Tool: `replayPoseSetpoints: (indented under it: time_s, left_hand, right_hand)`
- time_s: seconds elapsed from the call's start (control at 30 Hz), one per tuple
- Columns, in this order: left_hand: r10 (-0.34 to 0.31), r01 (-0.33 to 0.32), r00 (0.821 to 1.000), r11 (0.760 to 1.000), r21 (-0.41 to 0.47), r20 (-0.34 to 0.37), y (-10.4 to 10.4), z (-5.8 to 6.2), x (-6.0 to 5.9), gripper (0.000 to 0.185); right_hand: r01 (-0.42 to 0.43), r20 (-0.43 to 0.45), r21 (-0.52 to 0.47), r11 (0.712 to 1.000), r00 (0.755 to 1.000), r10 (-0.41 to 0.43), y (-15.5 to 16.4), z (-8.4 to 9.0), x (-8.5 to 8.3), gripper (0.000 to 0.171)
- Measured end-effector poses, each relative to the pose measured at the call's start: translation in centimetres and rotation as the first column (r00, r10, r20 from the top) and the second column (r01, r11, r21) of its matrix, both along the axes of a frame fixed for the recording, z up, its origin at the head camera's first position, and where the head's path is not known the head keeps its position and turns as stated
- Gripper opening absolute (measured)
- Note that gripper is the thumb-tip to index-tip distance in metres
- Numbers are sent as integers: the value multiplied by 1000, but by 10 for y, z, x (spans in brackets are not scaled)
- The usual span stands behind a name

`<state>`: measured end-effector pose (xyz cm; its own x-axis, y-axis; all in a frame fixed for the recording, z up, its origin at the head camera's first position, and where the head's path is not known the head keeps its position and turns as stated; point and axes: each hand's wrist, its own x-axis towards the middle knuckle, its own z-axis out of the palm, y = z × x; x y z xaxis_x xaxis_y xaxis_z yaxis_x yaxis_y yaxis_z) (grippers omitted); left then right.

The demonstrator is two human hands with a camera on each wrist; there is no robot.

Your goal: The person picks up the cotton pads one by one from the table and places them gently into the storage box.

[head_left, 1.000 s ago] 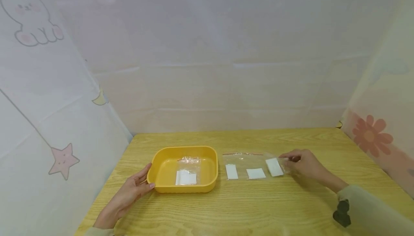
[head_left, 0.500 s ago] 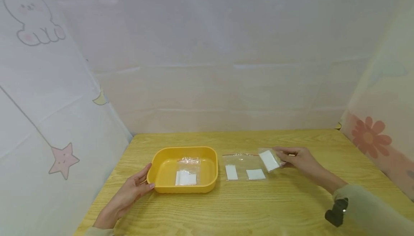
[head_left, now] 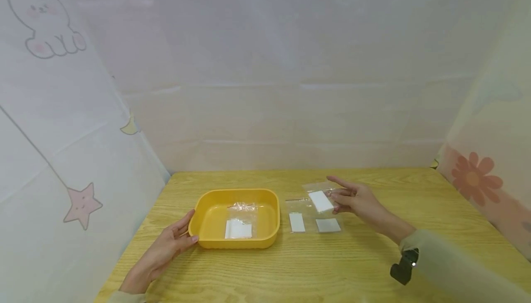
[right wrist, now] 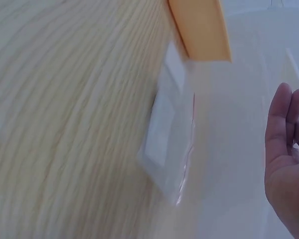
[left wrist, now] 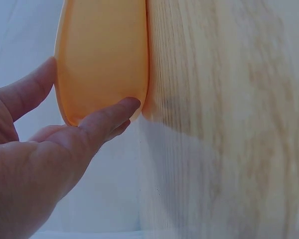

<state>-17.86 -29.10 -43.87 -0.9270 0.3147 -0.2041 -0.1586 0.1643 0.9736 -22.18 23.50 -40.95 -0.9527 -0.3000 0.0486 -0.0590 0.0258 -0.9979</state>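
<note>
Right hand (head_left: 362, 204) pinching a clear zip bag (head_left: 316, 190) with white insert (head_left: 321, 201).
I see this bag raised over two similar bags (head_left: 296, 222) on the wooden table (head_left: 298, 270), right of the yellow tray (head_left: 236, 244); the left hand (head_left: 169, 246) touches the tray's left end, thumb and fingers spread.

Front strip passable, rear lane tighter

Widest passage: front of wooden table (head_left: 290, 273), between both arms, up to front wall of yellow rounded-rectangular plastic tray (head_left: 236, 244). Tray's left end obstructed by left hand (head_left: 168, 244) against it. Tray-to-packaging gap narrow; flat clear plastic packaging with white rectangular pieces (head_left: 296, 222) sits low. Above it, right hand (head_left: 360, 203) and raised clear plastic bag with white rectangular piece (head_left: 320, 201) obstruct. Back-right corner free; pale sheet wall (head_left: 290, 118) limits back edge.
</note>
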Motion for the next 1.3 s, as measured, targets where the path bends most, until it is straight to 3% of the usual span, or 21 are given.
replayPoseSetpoints:
  time_s: [0.3,0.73,0.97,1.3]
  left_hand:
    - [13,-13,1000,1000,11,9,1,-2,2,86]
    - [-1,1,1000,1000,29,4,3,-2,0,85]
    - [-20,20,1000,999,29,0,2,-2,-1,85]
    - [-25,25,1000,999,44,1,3,-3,-2,84]
  right_hand:
    - [-142,7,-91,986,990,143,-53,13,-14,58]
    - [-299,-17,-110,948,954,299,-130,22,-25,65]
    - [-276,32,-109,955,959,281,-164,16,-27,67]
    - [-224,50,5,975,974,223,-193,3,-32,67]
